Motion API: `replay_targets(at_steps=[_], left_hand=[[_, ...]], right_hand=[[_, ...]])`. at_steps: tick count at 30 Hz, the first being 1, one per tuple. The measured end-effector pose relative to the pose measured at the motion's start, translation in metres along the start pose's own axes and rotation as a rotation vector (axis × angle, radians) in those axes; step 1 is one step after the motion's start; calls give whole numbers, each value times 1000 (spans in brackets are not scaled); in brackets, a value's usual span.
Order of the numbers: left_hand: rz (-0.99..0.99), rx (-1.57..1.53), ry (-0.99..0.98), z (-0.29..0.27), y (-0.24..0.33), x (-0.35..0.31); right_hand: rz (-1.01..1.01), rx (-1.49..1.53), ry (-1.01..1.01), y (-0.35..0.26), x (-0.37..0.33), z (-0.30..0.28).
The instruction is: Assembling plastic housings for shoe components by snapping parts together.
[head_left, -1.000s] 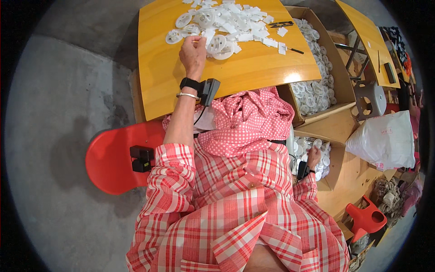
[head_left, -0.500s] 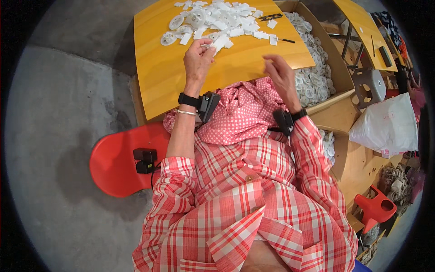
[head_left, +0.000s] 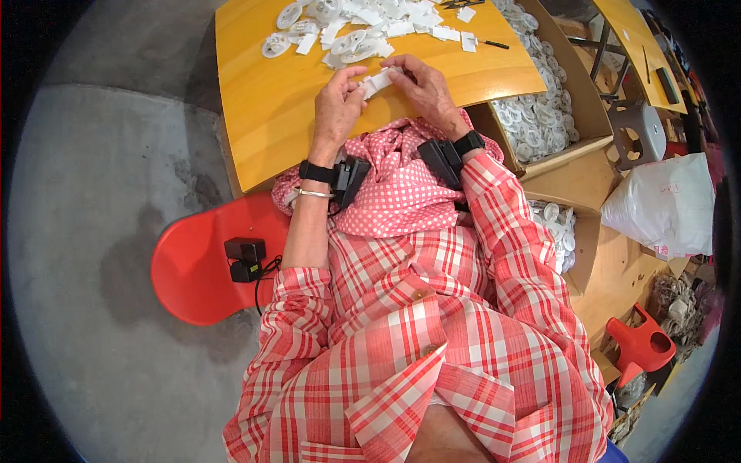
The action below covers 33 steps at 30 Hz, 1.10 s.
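Observation:
A small white flat piece of plastic (head_left: 377, 82) is held between my two hands, just above the near part of the yellow table (head_left: 285, 108). My left hand (head_left: 338, 106) is closed on its left end, thumb and fingers pinching it. The fingers of my right hand (head_left: 424, 89) close on the other end. Beyond my hands lies a heap of white plastic parts (head_left: 401, 29), some round and some rectangular. Round white parts (head_left: 355, 46) sit at the heap's near edge.
Right of the table stands a cardboard box (head_left: 590, 135) full of round white parts. A black pen-like stick (head_left: 496, 45) and dark snips (head_left: 461, 4) lie at the table's far right. Left of me is a red seat (head_left: 193, 270) with a black device (head_left: 245, 258) on it.
My right hand has come left and forward to the white piece, joining my left hand on it. The left hand has drawn slightly back from the heap with the piece.

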<state>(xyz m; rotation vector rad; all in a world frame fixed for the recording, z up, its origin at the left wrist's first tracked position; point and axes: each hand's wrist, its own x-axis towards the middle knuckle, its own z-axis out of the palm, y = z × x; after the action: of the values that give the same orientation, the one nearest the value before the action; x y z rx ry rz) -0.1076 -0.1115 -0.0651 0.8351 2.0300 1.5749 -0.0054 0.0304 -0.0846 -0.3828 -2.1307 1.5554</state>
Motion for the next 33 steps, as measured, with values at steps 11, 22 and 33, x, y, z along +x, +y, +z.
replay_targets(at_steps=[11,22,33], left_hand=[[69,451,167,-20,-9,4],[409,780,266,-2,10,42],[418,882,104,-9,4,64]], right_hand=[[65,264,6,6,-3,-6],[45,379,-83,7,-4,-13],[53,421,-67,9,-4,-9]])
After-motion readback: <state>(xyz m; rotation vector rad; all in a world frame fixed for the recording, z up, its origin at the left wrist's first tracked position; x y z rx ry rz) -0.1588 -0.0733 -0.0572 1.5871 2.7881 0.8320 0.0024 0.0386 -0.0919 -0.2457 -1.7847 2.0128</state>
